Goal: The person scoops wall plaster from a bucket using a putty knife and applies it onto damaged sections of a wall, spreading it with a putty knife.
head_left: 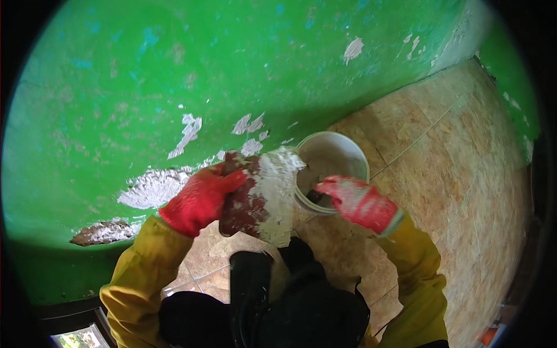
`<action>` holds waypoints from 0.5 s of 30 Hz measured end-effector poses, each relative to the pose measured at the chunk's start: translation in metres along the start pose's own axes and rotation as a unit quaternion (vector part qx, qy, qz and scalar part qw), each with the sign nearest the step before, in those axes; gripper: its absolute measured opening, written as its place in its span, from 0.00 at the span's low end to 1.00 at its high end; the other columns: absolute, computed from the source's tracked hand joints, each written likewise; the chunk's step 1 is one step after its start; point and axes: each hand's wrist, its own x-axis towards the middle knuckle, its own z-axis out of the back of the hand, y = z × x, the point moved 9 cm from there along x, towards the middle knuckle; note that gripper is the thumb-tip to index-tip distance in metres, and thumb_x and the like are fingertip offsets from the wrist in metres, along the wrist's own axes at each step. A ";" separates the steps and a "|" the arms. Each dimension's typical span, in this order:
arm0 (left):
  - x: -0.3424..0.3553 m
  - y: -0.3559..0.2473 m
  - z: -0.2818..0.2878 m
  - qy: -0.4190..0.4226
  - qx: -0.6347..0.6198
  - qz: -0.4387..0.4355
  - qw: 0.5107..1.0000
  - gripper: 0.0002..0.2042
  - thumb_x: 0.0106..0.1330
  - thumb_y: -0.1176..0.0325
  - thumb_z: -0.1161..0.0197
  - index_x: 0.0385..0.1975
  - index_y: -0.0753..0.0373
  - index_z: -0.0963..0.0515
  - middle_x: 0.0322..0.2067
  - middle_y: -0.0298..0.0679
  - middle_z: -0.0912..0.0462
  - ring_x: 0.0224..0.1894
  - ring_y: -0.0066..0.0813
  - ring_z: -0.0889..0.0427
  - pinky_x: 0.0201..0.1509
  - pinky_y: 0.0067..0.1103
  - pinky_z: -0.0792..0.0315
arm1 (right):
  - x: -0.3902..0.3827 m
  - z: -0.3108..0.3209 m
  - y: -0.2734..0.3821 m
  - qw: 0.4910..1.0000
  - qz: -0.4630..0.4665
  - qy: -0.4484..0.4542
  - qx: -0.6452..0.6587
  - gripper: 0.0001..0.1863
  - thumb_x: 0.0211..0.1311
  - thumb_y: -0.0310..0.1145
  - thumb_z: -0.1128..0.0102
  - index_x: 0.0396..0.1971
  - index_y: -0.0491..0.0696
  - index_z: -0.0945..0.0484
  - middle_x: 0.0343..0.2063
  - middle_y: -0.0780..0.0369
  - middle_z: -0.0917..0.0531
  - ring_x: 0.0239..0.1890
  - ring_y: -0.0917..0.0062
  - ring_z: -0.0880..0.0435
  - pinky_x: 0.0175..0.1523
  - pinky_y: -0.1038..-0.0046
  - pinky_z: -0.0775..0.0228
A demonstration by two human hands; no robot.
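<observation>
My left hand (200, 197), in a red glove, grips a reddish-brown board (239, 204) by its left edge. Thick white plaster (277, 194) coats the board's right half. My right hand (362, 203), in a red and white glove slightly smeared by motion, is closed on a dark tool (315, 195) over the bucket; the tool's working end cannot be made out. The white bucket (364, 158) stands on the floor just right of the board, with greyish paste on its inside.
Ahead and to the left rises a green wall (232, 69) with white patches (152, 188) and a brown, broken hollow (98, 233) low down. Tan floor tiles (429, 168) stretch to the right. My dark-clothed legs (301, 296) are below the board. An orange thing (489, 335) lies at lower right.
</observation>
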 end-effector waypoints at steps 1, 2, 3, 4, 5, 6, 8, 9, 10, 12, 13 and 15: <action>0.011 -0.012 -0.005 -0.004 0.095 -0.004 0.995 0.20 0.59 0.55 0.37 0.41 0.65 0.25 0.28 0.41 0.20 0.30 0.30 0.22 0.40 0.24 0.28 | 0.016 -0.008 0.005 0.999 0.029 0.031 -0.002 0.27 0.49 0.26 0.43 0.54 0.50 0.30 0.50 0.55 0.26 0.52 0.61 0.26 0.55 0.65 0.33; 0.013 -0.007 -0.024 -0.019 0.168 0.015 0.986 0.17 0.60 0.55 0.39 0.32 0.66 0.21 0.22 0.39 0.20 0.23 0.28 0.23 0.32 0.25 0.28 | 0.008 -0.015 0.006 0.994 0.060 0.093 0.004 0.26 0.49 0.25 0.45 0.53 0.51 0.29 0.50 0.56 0.25 0.52 0.61 0.26 0.54 0.64 0.32; 0.016 -0.005 -0.045 -0.024 0.155 0.028 0.987 0.17 0.60 0.55 0.39 0.32 0.66 0.21 0.22 0.39 0.20 0.23 0.28 0.23 0.32 0.25 0.28 | 0.001 -0.009 0.003 0.992 0.061 0.111 0.009 0.26 0.49 0.25 0.45 0.53 0.51 0.29 0.50 0.56 0.25 0.52 0.61 0.26 0.54 0.64 0.32; 0.025 -0.014 -0.050 -0.026 0.298 0.036 0.954 0.15 0.61 0.58 0.40 0.32 0.66 0.21 0.23 0.36 0.19 0.24 0.24 0.23 0.32 0.25 0.28 | 0.007 -0.008 0.006 0.986 0.053 0.155 0.014 0.25 0.50 0.26 0.45 0.52 0.51 0.28 0.48 0.56 0.24 0.50 0.61 0.25 0.52 0.63 0.32; 0.033 -0.022 -0.056 -0.027 0.434 0.044 0.899 0.12 0.62 0.61 0.41 0.32 0.65 0.21 0.24 0.34 0.19 0.25 0.19 0.23 0.31 0.25 0.28 | 0.011 -0.013 0.008 0.979 0.045 0.198 0.019 0.23 0.50 0.28 0.45 0.51 0.51 0.28 0.46 0.57 0.23 0.48 0.60 0.24 0.51 0.63 0.31; 0.036 -0.033 -0.059 -0.012 0.485 0.022 0.874 0.13 0.61 0.60 0.43 0.29 0.66 0.21 0.22 0.36 0.20 0.23 0.21 0.23 0.30 0.25 0.30 | 0.022 -0.015 0.017 0.981 0.043 0.189 0.024 0.23 0.50 0.28 0.45 0.51 0.51 0.28 0.46 0.57 0.23 0.48 0.60 0.24 0.51 0.63 0.31; 0.046 -0.039 -0.083 -0.013 0.518 0.019 0.855 0.14 0.61 0.60 0.44 0.30 0.67 0.21 0.22 0.40 0.19 0.23 0.27 0.22 0.31 0.27 0.29 | 0.023 -0.025 0.005 0.974 0.009 0.223 -0.031 0.20 0.48 0.30 0.42 0.46 0.48 0.26 0.43 0.56 0.22 0.45 0.60 0.22 0.48 0.63 0.30; 0.051 -0.041 -0.093 -0.013 0.555 0.011 0.832 0.15 0.61 0.60 0.45 0.31 0.67 0.21 0.22 0.43 0.19 0.23 0.32 0.21 0.32 0.30 0.29 | 0.019 -0.027 0.001 0.974 0.007 0.225 -0.029 0.20 0.48 0.30 0.42 0.46 0.48 0.26 0.43 0.56 0.22 0.45 0.60 0.22 0.48 0.63 0.30; 0.056 -0.036 -0.100 -0.009 0.554 0.012 0.833 0.15 0.61 0.60 0.45 0.31 0.67 0.21 0.22 0.43 0.19 0.23 0.32 0.21 0.32 0.30 0.29 | 0.017 -0.014 -0.001 0.989 0.028 0.146 -0.028 0.19 0.48 0.31 0.42 0.44 0.48 0.26 0.42 0.56 0.22 0.43 0.59 0.22 0.47 0.62 0.30; 0.068 -0.043 -0.129 0.004 0.633 -0.125 0.764 0.15 0.60 0.61 0.48 0.32 0.68 0.22 0.26 0.50 0.20 0.29 0.45 0.20 0.36 0.35 0.28 | 0.003 0.000 -0.009 0.996 0.040 0.069 -0.025 0.18 0.48 0.32 0.41 0.43 0.48 0.25 0.40 0.55 0.22 0.41 0.59 0.21 0.46 0.62 0.30; 0.062 -0.049 -0.128 -0.013 0.636 -0.117 0.763 0.15 0.60 0.61 0.48 0.32 0.68 0.22 0.26 0.50 0.20 0.29 0.45 0.20 0.36 0.35 0.28 | 0.003 0.021 -0.003 0.999 0.025 0.010 -0.019 0.18 0.48 0.33 0.41 0.42 0.48 0.26 0.40 0.55 0.22 0.42 0.59 0.22 0.45 0.61 0.29; 0.057 -0.060 -0.143 -0.015 0.685 -0.171 0.708 0.13 0.58 0.63 0.48 0.32 0.68 0.23 0.34 0.55 0.22 0.40 0.51 0.21 0.41 0.36 0.26 | -0.002 0.046 0.000 0.999 0.005 -0.043 -0.012 0.17 0.48 0.34 0.41 0.41 0.48 0.26 0.39 0.54 0.22 0.42 0.58 0.22 0.44 0.60 0.29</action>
